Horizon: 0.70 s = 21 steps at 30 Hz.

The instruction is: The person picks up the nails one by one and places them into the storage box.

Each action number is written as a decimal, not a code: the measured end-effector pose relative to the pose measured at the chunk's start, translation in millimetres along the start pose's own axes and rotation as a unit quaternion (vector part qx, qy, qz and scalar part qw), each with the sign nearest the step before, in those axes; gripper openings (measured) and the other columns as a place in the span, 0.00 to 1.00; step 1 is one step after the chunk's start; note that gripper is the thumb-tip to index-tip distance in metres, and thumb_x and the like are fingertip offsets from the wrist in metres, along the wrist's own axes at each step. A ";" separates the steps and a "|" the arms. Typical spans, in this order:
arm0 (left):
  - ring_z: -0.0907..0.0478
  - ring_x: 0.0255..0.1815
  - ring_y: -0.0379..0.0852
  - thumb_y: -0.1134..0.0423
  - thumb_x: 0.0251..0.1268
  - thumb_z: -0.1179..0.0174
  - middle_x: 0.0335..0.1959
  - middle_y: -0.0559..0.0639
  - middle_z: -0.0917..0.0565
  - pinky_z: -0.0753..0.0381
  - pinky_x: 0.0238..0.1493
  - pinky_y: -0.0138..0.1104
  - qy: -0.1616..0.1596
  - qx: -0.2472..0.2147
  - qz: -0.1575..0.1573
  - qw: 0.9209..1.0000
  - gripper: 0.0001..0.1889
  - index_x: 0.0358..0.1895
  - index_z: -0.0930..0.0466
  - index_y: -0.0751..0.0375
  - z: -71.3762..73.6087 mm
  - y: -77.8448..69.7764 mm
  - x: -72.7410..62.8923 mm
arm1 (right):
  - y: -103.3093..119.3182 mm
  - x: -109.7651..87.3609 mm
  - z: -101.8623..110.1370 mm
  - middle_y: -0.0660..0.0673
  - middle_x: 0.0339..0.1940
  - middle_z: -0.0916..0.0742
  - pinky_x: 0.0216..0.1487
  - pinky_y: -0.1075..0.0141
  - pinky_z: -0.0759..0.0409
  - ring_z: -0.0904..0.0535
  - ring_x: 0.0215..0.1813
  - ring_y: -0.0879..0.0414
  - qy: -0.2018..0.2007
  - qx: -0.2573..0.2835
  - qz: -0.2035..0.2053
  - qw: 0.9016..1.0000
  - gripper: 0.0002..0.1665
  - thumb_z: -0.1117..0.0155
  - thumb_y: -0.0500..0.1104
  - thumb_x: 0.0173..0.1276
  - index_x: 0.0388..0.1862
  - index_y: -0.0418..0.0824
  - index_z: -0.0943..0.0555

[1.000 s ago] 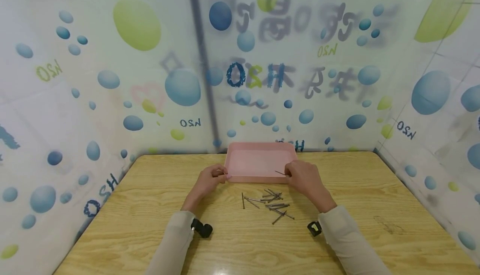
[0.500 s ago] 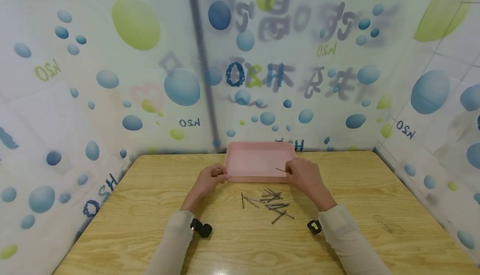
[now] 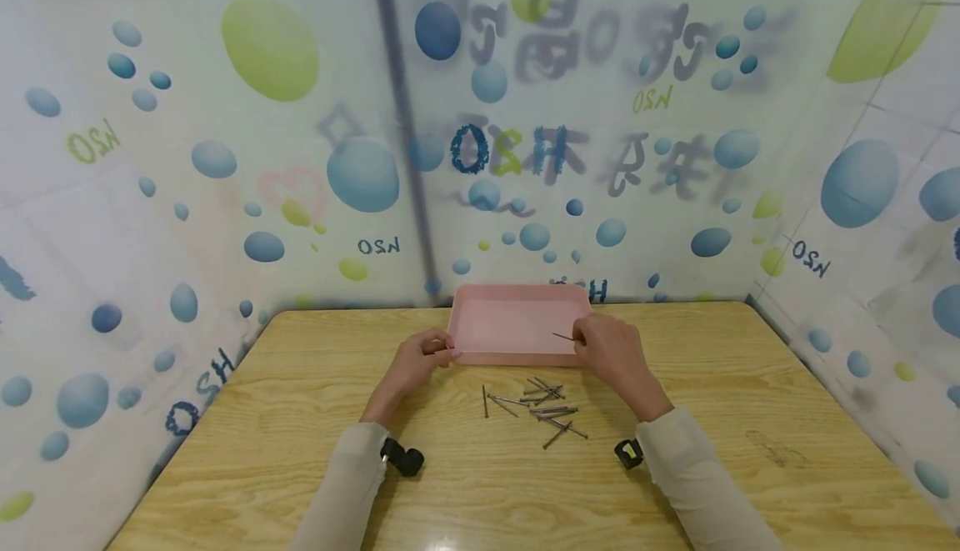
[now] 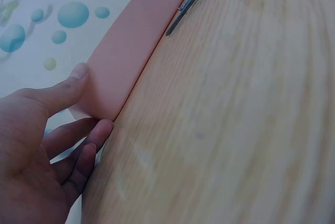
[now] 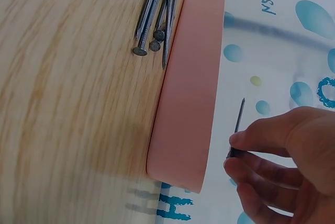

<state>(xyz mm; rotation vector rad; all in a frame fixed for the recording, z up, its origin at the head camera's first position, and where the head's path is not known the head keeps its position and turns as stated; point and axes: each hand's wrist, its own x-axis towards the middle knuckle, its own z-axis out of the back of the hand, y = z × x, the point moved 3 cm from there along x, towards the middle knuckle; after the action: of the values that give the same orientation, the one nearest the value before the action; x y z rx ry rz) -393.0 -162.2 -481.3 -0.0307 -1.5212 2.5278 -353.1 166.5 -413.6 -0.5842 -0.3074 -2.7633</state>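
Note:
A shallow pink tray (image 3: pixel 521 324) stands at the back of the wooden table. My left hand (image 3: pixel 417 359) holds its near left corner; in the left wrist view the thumb (image 4: pixel 79 72) lies against the tray wall and the fingers bend round the corner. Over the tray's right side my right hand (image 3: pixel 611 357) pinches a single nail (image 5: pixel 239 116) between thumb and fingertips. The nail's pointed end sticks out, to the left in the head view. Its head is partly covered by the fingers. Several loose nails (image 3: pixel 553 410) lie on the table in front of the tray.
A wall covering (image 3: pixel 360 172) with blue and green bubbles rises close behind the tray and along both sides. Wood-grain table top (image 3: pixel 480 493) extends in front and to both sides. Each wrist wears a small black camera (image 3: pixel 403 457).
My right hand has risen slightly with the nail, away from the tray's near rim. The left hand, the tray and the loose nails stay where they were.

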 end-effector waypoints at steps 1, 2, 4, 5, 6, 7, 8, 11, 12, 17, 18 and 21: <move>0.19 0.38 0.46 0.55 0.70 0.32 0.34 0.49 0.12 0.28 0.38 0.37 0.000 0.002 0.000 1.000 0.07 0.42 0.17 0.51 0.0 -0.2 -0.2 | -0.2 0.1 0.0 0.50 0.19 0.22 0.22 0.64 0.41 0.34 0.21 0.58 -0.001 0.000 -0.001 1.000 0.13 0.36 0.33 0.67 0.23 0.45 0.17; 0.19 0.38 0.46 0.54 0.70 0.32 0.34 0.49 0.12 0.28 0.39 0.37 0.000 0.003 0.001 1.000 0.07 0.42 0.17 0.51 0.2 -0.5 -0.5 | -0.4 0.2 -0.2 0.50 0.19 0.22 0.22 0.65 0.41 0.33 0.21 0.58 -0.001 -0.001 -0.002 1.000 0.13 0.35 0.33 0.67 0.23 0.45 0.16; 0.19 0.38 0.46 0.55 0.70 0.32 0.34 0.49 0.12 0.27 0.40 0.37 0.001 0.004 0.002 1.000 0.07 0.43 0.17 0.51 0.3 -1.1 -1.0 | -1.0 0.4 -0.9 0.50 0.19 0.22 0.22 0.65 0.40 0.33 0.21 0.58 -0.001 -0.001 -0.004 1.000 0.12 0.35 0.33 0.67 0.24 0.44 0.16; 0.19 0.38 0.46 0.55 0.70 0.32 0.33 0.50 0.12 0.27 0.41 0.37 0.001 0.005 0.002 1.000 0.07 0.43 0.17 0.51 0.3 -1.4 -1.2 | -1.2 0.4 -1.3 0.50 0.19 0.22 0.22 0.65 0.41 0.33 0.21 0.58 0.000 -0.001 -0.004 1.000 0.12 0.35 0.33 0.67 0.24 0.44 0.16; 0.19 0.38 0.46 0.55 0.70 0.32 0.33 0.50 0.12 0.27 0.41 0.37 0.001 0.005 0.003 1.000 0.07 0.43 0.17 0.51 0.4 -1.6 -1.4 | -1.5 0.4 -1.6 0.50 0.19 0.22 0.22 0.65 0.41 0.33 0.21 0.58 0.001 0.000 -0.005 1.000 0.12 0.36 0.33 0.67 0.24 0.44 0.16; 0.20 0.38 0.46 0.55 0.70 0.32 0.33 0.50 0.12 0.28 0.40 0.37 0.001 0.005 0.003 1.000 0.07 0.43 0.17 0.51 0.4 -1.8 -1.6 | -1.6 0.4 -1.8 0.50 0.19 0.23 0.22 0.65 0.41 0.34 0.21 0.58 0.001 0.001 -0.006 1.000 0.13 0.36 0.33 0.67 0.24 0.45 0.17; 0.20 0.38 0.47 0.55 0.70 0.32 0.33 0.51 0.13 0.28 0.41 0.37 0.001 0.005 0.004 1.000 0.07 0.43 0.17 0.51 0.4 -2.0 -1.8 | -1.7 0.4 -2.0 0.50 0.19 0.23 0.22 0.65 0.41 0.34 0.21 0.58 0.002 0.002 -0.007 1.000 0.13 0.36 0.33 0.67 0.23 0.45 0.17; 0.20 0.38 0.47 0.55 0.70 0.32 0.32 0.51 0.13 0.28 0.41 0.37 0.001 0.005 0.003 1.000 0.07 0.43 0.17 0.52 0.2 -2.8 -2.4 | -2.1 0.6 -2.4 0.50 0.20 0.21 0.21 0.65 0.41 0.33 0.21 0.57 0.003 0.005 -0.008 1.000 0.12 0.36 0.33 0.67 0.24 0.44 0.16; 0.20 0.38 0.47 0.56 0.70 0.32 0.32 0.51 0.13 0.28 0.41 0.37 0.001 0.005 0.003 1.000 0.07 0.43 0.17 0.52 0.1 -2.9 -2.5 | -2.2 0.6 -2.4 0.49 0.20 0.21 0.21 0.65 0.40 0.33 0.21 0.57 0.003 0.005 -0.009 1.000 0.12 0.35 0.33 0.68 0.25 0.44 0.15; 0.19 0.38 0.46 0.56 0.70 0.32 0.33 0.50 0.12 0.27 0.42 0.37 0.000 0.004 0.000 1.000 0.06 0.43 0.17 0.52 0.1 -3.0 -2.2 | -2.5 0.4 -2.2 0.49 0.21 0.20 0.21 0.65 0.40 0.33 0.21 0.58 -0.003 0.004 -0.008 1.000 0.11 0.35 0.34 0.68 0.25 0.44 0.14; 0.19 0.38 0.46 0.57 0.70 0.32 0.34 0.50 0.12 0.27 0.42 0.37 0.000 0.003 0.000 1.000 0.06 0.43 0.17 0.52 0.1 -2.8 -2.0 | -2.4 0.5 -2.0 0.49 0.20 0.21 0.21 0.65 0.41 0.34 0.21 0.58 -0.005 0.003 -0.006 1.000 0.13 0.35 0.34 0.68 0.24 0.44 0.15; 0.19 0.38 0.46 0.57 0.70 0.32 0.36 0.50 0.11 0.26 0.42 0.37 -0.001 0.003 0.001 1.000 0.06 0.43 0.17 0.53 -0.1 -2.0 -0.7 | -3.1 0.2 -1.5 0.50 0.17 0.24 0.21 0.65 0.45 0.37 0.20 0.58 -0.013 0.004 0.000 1.000 0.16 0.37 0.33 0.69 0.20 0.46 0.18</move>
<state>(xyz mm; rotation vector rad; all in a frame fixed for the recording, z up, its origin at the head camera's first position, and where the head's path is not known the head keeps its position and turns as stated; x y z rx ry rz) -392.0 -161.3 -479.7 -0.0278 -1.5160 2.5338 -354.8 168.9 -415.2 -0.6197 -0.3248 -2.7544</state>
